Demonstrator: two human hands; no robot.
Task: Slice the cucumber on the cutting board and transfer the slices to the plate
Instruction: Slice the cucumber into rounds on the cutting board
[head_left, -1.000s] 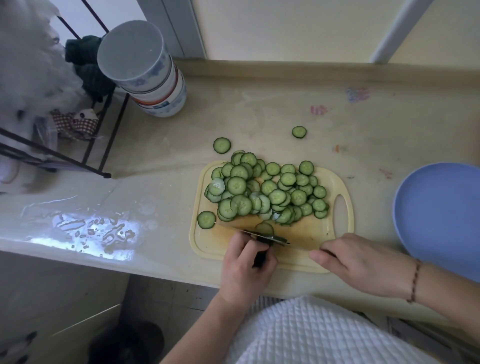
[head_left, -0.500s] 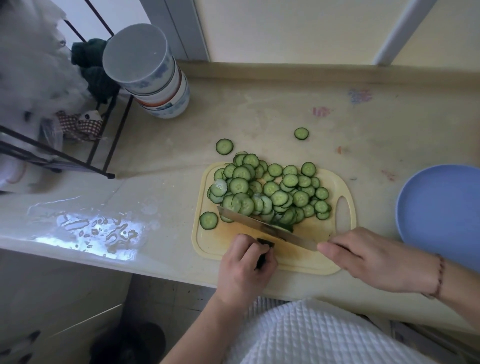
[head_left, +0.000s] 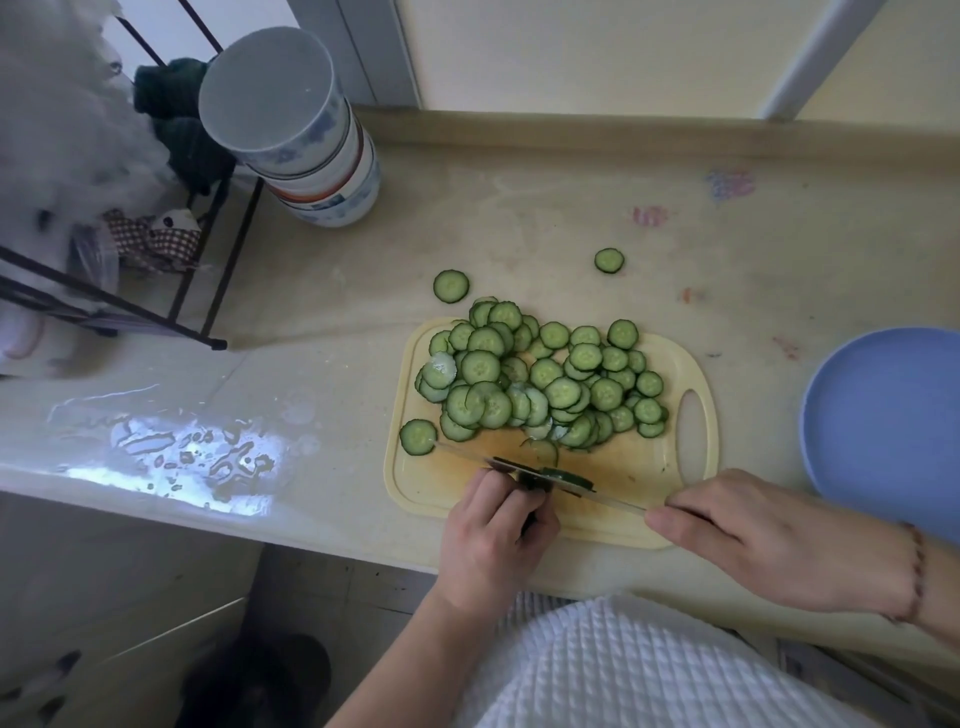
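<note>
Fingers (head_left: 511, 501) of left hand (head_left: 493, 540): curled, pinching dark cucumber end piece (head_left: 550, 477) at near edge of cutting board (head_left: 613, 470). Right hand (head_left: 769, 545): fingers curled round knife handle, handle hidden in fist. Knife (head_left: 613, 501): blade lies across board's near part, edge down through end piece. Cucumber slices (head_left: 540, 384): heaped on board's far half; one slice (head_left: 418, 437) overhangs left edge; two slices loose on bench (head_left: 337, 322) beyond board. Plate (head_left: 893, 431): blue, right of board, no slices visible on it.
</note>
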